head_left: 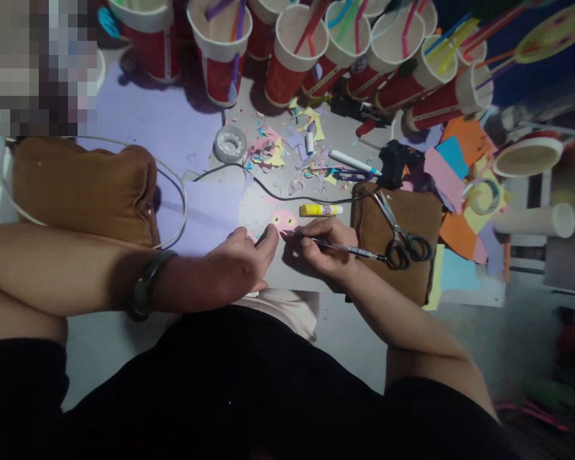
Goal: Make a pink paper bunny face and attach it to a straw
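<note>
My right hand point(329, 248) is closed around a slim pen point(352, 246) with a clear barrel and dark end. Its tip points left, at the lower edge of a small pink paper cutout point(284, 220) with two yellow-and-dark eye shapes. At the cutout's left edge, my left hand point(237, 265) has its fingers bent together and the fingertips pressed against the paper. Part of the cutout is hidden by my fingers. Just above my right hand lies a yellow marker point(321, 210). Black-handled scissors point(402, 239) rest on a brown cushion point(368, 275) to the right.
Red-and-white paper cups point(294, 61) with coloured straws line the back. Paper scraps point(271, 147), a tape roll point(230, 144) and a white marker point(353, 161) lie before them. Another brown cushion point(81, 191) is at left. A black cable point(292, 198) crosses the table; coloured paper point(460, 236) is piled right.
</note>
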Action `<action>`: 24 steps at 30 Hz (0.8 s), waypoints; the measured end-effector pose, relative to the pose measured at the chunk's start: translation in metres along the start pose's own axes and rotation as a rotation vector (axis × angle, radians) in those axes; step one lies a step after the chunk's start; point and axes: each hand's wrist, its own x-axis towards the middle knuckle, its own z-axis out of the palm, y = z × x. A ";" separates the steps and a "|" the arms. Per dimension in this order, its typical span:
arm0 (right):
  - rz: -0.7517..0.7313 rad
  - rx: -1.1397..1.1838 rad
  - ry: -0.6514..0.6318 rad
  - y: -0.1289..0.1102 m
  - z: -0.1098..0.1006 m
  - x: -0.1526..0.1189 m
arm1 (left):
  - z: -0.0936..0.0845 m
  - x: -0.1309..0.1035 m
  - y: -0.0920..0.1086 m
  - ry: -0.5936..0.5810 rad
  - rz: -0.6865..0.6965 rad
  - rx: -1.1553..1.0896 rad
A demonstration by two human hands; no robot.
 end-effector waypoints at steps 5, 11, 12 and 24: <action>0.013 -0.009 0.007 0.001 0.000 0.003 | 0.000 0.001 0.002 -0.005 -0.039 -0.017; -0.006 0.003 0.004 -0.003 -0.003 0.008 | 0.004 0.000 0.005 0.002 -0.031 0.010; -0.005 0.000 -0.004 -0.003 -0.004 0.008 | 0.005 0.000 0.005 0.003 -0.034 0.010; -0.278 -0.193 0.085 0.008 0.002 0.008 | -0.002 0.002 0.001 -0.029 -0.008 -0.074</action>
